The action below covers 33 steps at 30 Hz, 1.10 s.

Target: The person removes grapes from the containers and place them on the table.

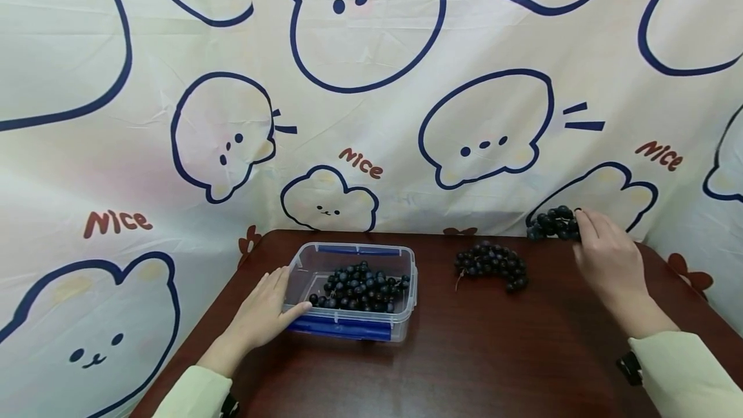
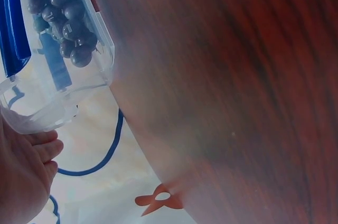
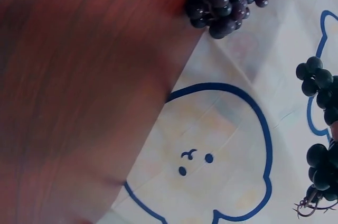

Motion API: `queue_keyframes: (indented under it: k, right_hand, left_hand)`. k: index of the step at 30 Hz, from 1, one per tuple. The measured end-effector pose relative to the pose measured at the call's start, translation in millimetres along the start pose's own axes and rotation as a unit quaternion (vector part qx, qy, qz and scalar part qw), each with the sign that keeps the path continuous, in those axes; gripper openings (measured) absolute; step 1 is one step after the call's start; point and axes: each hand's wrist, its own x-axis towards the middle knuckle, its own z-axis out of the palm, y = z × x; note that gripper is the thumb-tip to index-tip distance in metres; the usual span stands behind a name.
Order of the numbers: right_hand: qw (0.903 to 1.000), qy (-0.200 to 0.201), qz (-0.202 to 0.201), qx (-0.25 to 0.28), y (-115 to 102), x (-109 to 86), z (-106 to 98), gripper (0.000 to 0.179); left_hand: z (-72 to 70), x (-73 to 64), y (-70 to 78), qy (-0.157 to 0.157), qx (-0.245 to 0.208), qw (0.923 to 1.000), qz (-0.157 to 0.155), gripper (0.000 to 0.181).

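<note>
My left hand (image 1: 261, 311) rests against the left side of a clear plastic container (image 1: 403, 328) with blue clips, its fingers fairly straight. A bunch of dark grapes (image 1: 362, 289) lies inside the container. In the left wrist view the fingers of that hand (image 2: 26, 174) touch the container's corner. At the far right, my right hand (image 1: 612, 263) grips another bunch of grapes (image 1: 554, 223), held up off the table; the right wrist view shows this held bunch (image 3: 319, 84) at its right edge. Between the container and the right hand, a third bunch (image 1: 493, 266) lies on the table.
A dark reddish-brown wooden table (image 1: 464, 360) carries the container and the loose bunch. Behind and beside it hangs a pale cloth (image 1: 371, 121) printed with blue-outlined cartoon bears, close to the table's back edge.
</note>
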Motion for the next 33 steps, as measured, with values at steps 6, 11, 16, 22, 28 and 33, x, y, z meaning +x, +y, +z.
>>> queue_keyframes:
  k: [6, 11, 16, 22, 28, 33]
  right_hand:
    - [1.0000, 0.000, 0.008, 0.003, 7.0, -5.7, 1.5, 0.056]
    - [0.9999, -0.001, 0.012, -0.003, 14.7, -12.9, 7.1, 0.055]
    - [0.9998, -0.007, 0.016, -0.006, 22.4, -21.9, 11.8, 0.050]
    - [0.9989, -0.030, 0.036, -0.011, 27.3, -31.8, 14.9, 0.052]
    - [0.9958, -0.061, 0.066, -0.021, 30.3, -38.6, 19.7, 0.050]
    - [0.9932, -0.079, 0.082, -0.021, 33.7, -40.8, 22.9, 0.054]
  left_hand:
    - [1.1, 0.7, -0.9, 0.001, 0.005, 1.0000, 0.000, 0.090]
    - [1.6, 1.1, -0.8, 0.002, 0.004, 1.0000, 0.000, 0.090]
    - [1.5, 0.5, -0.7, 0.000, 0.006, 1.0000, 0.000, 0.092]
    - [1.6, 0.5, -0.6, -0.001, 0.005, 1.0000, -0.002, 0.093]
    - [2.3, 0.5, -0.5, -0.002, 0.003, 1.0000, -0.005, 0.092]
    - [2.0, 0.6, -0.6, -0.002, 0.005, 1.0000, -0.004, 0.093]
